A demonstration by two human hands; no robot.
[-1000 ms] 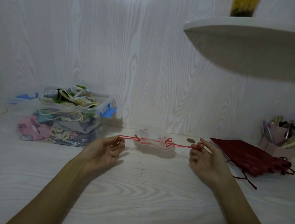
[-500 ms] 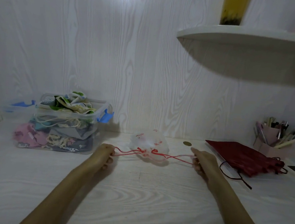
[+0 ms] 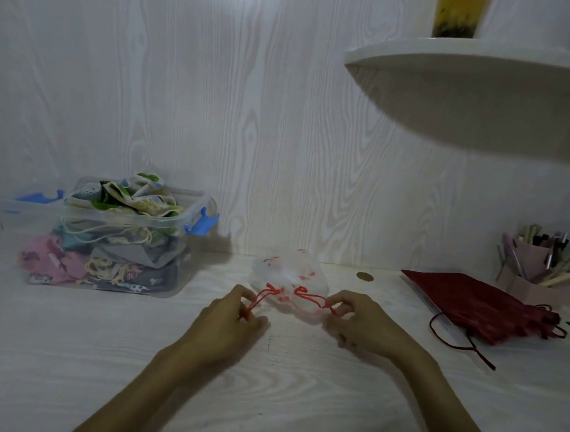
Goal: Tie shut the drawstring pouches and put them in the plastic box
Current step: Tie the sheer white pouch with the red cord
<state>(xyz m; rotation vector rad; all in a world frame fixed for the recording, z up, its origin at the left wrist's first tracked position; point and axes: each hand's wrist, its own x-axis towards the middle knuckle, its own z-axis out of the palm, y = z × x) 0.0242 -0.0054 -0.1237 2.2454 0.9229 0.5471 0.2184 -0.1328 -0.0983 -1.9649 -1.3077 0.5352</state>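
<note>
**Inspector:** Pouch [image 3: 289, 277] location?

**Me:** White, red-printed, lying on the surface [image 3: 262, 401] just beyond both my hands, mouth toward me. Its red cords [image 3: 308, 297] run out left and right.

**Inspector:** State of each grip?

**Me:** My left hand [image 3: 234, 317] pinches the left cord end; my right hand [image 3: 357, 320] pinches the right. Both sit close to the mouth, about equally near.

**Inspector:** And the plastic box [image 3: 118, 236]?

**Me:** Well apart to the left, so I judge the left hand nearer for the drop, once knotted.
</note>
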